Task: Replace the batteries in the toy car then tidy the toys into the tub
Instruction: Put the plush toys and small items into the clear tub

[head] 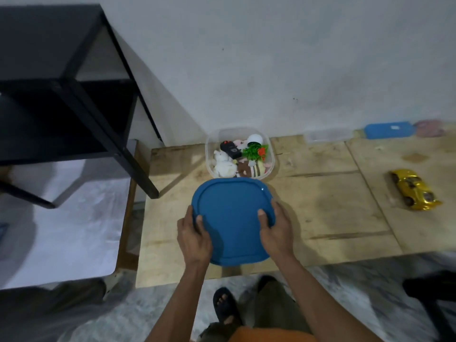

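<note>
Hands first: we hold the blue lid [233, 219] in the middle of the frame, left hand [193, 239] and right hand [276, 229] on its two side edges. Our thumbs press on top and the other fingers curl under. We think the lid is light, stiff and a bit slippery, so the edges are the best place to grip. The tub [240, 154] sits just above it, open and full of soft toys. The yellow toy car [414, 190] lies well apart at the right on the wooden board [320, 206]. The black table leg [138, 169] stands near at the left, so we keep clear of it.
</note>
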Tool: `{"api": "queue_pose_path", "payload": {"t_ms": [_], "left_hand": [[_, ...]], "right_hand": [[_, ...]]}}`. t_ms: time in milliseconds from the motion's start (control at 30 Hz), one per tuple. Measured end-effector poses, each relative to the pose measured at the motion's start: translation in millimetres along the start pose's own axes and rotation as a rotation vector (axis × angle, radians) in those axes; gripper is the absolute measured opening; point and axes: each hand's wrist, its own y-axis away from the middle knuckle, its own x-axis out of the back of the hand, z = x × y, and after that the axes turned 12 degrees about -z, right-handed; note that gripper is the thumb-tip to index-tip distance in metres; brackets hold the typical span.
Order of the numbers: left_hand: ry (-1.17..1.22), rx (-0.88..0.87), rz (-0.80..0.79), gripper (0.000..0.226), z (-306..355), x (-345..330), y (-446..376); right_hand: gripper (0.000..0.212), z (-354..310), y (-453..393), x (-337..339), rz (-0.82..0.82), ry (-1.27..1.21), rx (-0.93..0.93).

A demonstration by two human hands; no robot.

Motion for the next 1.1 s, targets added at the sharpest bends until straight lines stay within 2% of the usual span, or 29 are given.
{"api": "queue_pose_path", "payload": {"t_ms": [133, 233, 400, 567, 667, 800, 900, 1100], "left_hand": [[-0.068, -0.101, -0.083, 0.070, 44, 8, -25], [-0.098, -0.192, -0.057, 0.077, 75, 8, -51], [-0.144, -0.225, 0.030, 0.071, 122, 15, -116], [-0.188, -0.179, 0.050, 0.058, 137, 21, -180], [-0.194, -0.093, -0.036, 0.058, 119, 5, -200], [-0.136, 0.013, -0.160, 0.086, 80, -39, -205], [-0.155, 0.030, -0.162, 0.067, 79, -66, -198], [-0.202, -0.053, -0.138, 0.060, 80, -84, -200]], "right_hand": [[0.063, -42, -14, 22, 0.086, 0.103, 0.074], [0.065, -72, -37, 38, 0.160, 0.148, 0.105], [0.061, -131, -102, 53, 0.176, 0.146, 0.179], [0.056, -175, -164, 49, 0.050, 0.273, 0.163], [0.054, -169, -184, 40, -0.034, 0.334, 0.088], [0.056, -126, -198, 37, -0.072, 0.403, -0.003], [0.058, -96, -206, 40, -0.053, 0.450, 0.000], [0.058, -62, -221, 30, -0.059, 0.438, 0.072]]}}
